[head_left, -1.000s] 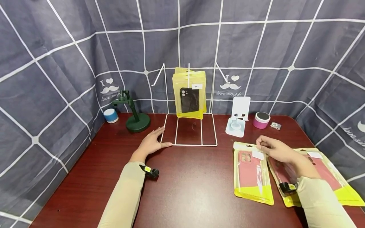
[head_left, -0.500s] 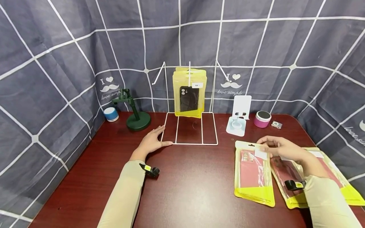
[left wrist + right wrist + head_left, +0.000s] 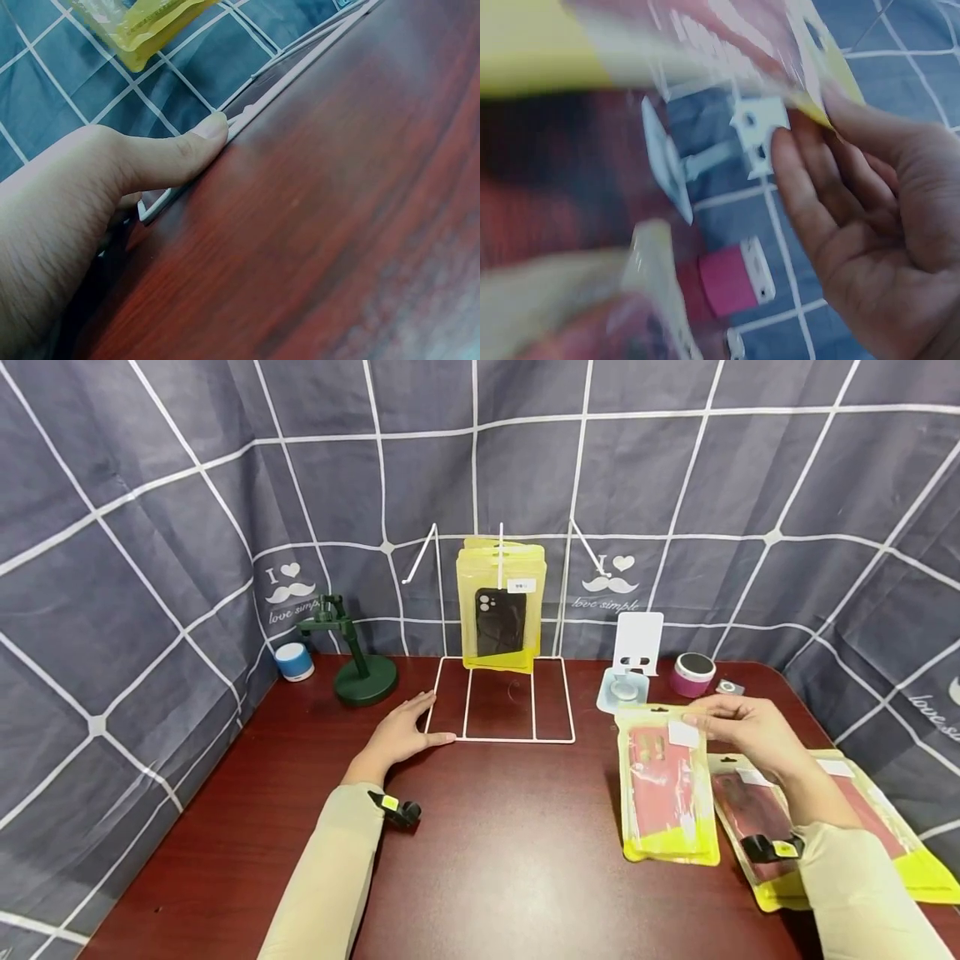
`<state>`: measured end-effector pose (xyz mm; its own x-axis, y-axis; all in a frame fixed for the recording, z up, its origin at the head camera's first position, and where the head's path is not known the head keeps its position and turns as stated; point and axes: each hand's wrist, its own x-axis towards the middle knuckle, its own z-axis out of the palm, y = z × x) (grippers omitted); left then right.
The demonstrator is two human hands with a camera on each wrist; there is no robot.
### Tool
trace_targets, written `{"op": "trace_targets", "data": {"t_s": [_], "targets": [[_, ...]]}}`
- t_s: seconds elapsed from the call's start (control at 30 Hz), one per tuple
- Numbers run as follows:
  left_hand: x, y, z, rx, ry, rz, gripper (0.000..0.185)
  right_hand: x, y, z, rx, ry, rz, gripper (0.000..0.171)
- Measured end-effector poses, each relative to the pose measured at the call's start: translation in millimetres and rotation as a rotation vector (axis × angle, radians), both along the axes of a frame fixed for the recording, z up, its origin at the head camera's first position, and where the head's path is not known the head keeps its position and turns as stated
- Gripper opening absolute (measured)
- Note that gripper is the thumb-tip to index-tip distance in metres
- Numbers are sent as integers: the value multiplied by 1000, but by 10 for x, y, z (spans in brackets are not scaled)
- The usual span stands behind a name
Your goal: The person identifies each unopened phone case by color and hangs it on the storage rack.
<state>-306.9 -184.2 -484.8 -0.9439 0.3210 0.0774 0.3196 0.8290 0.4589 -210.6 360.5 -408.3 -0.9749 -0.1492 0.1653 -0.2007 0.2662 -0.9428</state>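
My right hand (image 3: 753, 731) pinches the upper right corner of a clear-and-yellow pouch (image 3: 667, 785) with a pink phone case inside. In the right wrist view the pouch (image 3: 630, 56) is lifted above the table, thumb on its near face. My left hand (image 3: 396, 733) rests at the front left corner of a white wire display rack (image 3: 517, 741), fingers spread along its side and thumb (image 3: 206, 135) on the front wire. From the rack's middle hook hang several yellow pouches (image 3: 501, 647), the front one holding a black phone case.
Under the right forearm lie more pouches with pink cases (image 3: 873, 814). Behind the right hand stand a white phone stand (image 3: 637, 639), a pink round speaker (image 3: 692, 677) and a small silver player (image 3: 729, 687). At the left are a green stand (image 3: 365, 681) and a blue speaker (image 3: 293, 662).
My right hand has taken hold of the pouch's corner and raised its top end off the table, moving it slightly away from me. My left hand stays on the rack.
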Motion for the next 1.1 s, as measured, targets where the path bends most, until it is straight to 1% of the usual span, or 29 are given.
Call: {"op": "trace_targets", "data": {"t_s": [0.13, 0.17, 0.23, 0.3, 0.4, 0.47, 0.6, 0.7, 0.73, 0.9, 1.1], "targets": [[-5, 8, 24, -17, 2, -3, 110, 23, -92, 151, -386, 2, -51, 18], [-5, 17, 31, -20, 2, -4, 109, 34, -114, 185, -472, 1, -75, 16], [-11, 29, 41, -26, 5, -4, 109, 54, -159, 252, -576, 21, -103, 15], [-11, 37, 49, -22, 7, -3, 108, 72, -219, 317, -634, 51, -128, 13], [-6, 30, 40, -23, 7, 0, 108, 100, -338, 413, -666, 100, -136, 13], [4, 23, 31, -20, 3, -1, 108, 120, -434, 489, -658, 134, -131, 13], [10, 7, 23, -25, 3, -5, 109, 133, -658, 674, -581, 194, -154, 12], [4, -3, 30, -25, 4, 0, 109, 101, -834, 822, -528, 223, -201, 11], [2, -6, 35, -24, 5, 1, 109, 86, -890, 874, -525, 232, -216, 11], [-15, -1, 49, -25, 11, 7, 108, 11, -1110, 1120, -593, 296, -260, 14], [-11, 27, 27, -23, -4, 6, 109, -19, -1290, 1314, -651, 343, -272, 15]]}}
